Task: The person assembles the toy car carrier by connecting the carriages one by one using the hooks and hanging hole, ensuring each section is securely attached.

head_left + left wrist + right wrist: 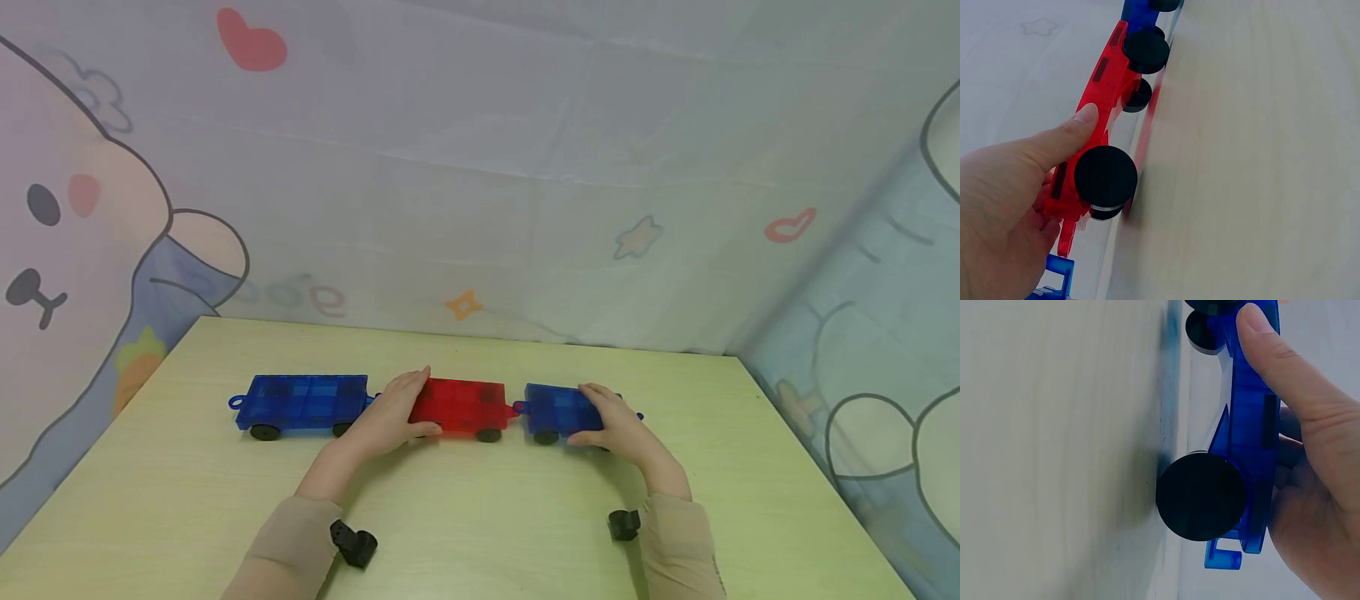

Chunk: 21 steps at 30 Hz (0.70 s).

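Observation:
Three flat toy train cars with black wheels stand in a row on the table. My left hand (386, 419) grips the left end of the middle red train car (467, 404), thumb on its near side. My right hand (621, 429) holds the right end of a short blue train car (553, 406), thumb likewise on the near side. The red car's right hook meets the ring of this blue car. Left of the red car is a longer blue train car (307, 402); my left hand partly hides their joint in the head view.
Pale wooden table (480, 517) under the cars, its back edge close behind them. A printed cloth backdrop (480, 167) rises at the back and sides. Small black devices (356, 546) sit at both wrists.

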### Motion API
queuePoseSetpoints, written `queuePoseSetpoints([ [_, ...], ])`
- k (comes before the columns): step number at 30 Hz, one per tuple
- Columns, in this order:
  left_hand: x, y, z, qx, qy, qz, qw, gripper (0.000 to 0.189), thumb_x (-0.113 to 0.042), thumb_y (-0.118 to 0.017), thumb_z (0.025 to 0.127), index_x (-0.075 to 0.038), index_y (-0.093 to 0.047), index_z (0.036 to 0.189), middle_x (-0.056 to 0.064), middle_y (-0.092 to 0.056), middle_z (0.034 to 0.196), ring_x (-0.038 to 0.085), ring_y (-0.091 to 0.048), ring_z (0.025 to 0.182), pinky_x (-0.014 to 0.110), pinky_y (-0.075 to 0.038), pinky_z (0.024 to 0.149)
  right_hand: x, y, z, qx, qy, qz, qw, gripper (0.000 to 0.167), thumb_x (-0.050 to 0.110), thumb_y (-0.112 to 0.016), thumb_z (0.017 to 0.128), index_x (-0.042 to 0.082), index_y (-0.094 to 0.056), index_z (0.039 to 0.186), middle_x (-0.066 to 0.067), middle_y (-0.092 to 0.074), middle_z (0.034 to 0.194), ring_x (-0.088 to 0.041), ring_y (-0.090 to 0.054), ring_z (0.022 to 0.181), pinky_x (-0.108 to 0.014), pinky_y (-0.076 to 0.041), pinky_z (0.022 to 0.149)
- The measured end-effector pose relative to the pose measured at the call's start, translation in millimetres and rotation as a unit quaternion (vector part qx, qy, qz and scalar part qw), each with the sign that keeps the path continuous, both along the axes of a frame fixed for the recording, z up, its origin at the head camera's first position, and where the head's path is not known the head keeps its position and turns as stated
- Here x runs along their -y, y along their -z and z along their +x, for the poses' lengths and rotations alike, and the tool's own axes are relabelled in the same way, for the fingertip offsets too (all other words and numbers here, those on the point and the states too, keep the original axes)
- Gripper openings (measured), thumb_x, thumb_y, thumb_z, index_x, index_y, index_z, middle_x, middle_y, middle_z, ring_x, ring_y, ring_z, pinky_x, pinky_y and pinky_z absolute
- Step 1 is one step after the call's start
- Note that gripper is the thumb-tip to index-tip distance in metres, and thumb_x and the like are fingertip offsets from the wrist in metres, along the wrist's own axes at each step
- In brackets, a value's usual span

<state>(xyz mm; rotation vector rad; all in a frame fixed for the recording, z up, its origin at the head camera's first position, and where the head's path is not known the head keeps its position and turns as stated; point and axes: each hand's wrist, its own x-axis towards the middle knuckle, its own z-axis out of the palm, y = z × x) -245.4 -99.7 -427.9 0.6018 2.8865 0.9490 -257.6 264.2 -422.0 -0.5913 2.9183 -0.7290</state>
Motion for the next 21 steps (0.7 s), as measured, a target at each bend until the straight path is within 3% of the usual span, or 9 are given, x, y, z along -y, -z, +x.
queuePoseSetpoints([
  [21, -0.7, -0.1, -0.2, 0.000, 0.002, -0.002, 1.0000, 0.091, -0.034, -0.072, 0.089, 0.001, -0.020, 0.155, 0.019, -0.028, 0.159, 0.037, -0.022, 0.148, 0.053, -0.026, 0.118, 1.7, 0.7, 1.3, -0.006, -0.001, 0.008, 0.9999, 0.091, 0.034, -0.078, 0.082, -0.010, -0.033, 0.147, -0.033, -0.031, 0.151, -0.052, -0.030, 0.138, -0.064, -0.032, 0.110],
])
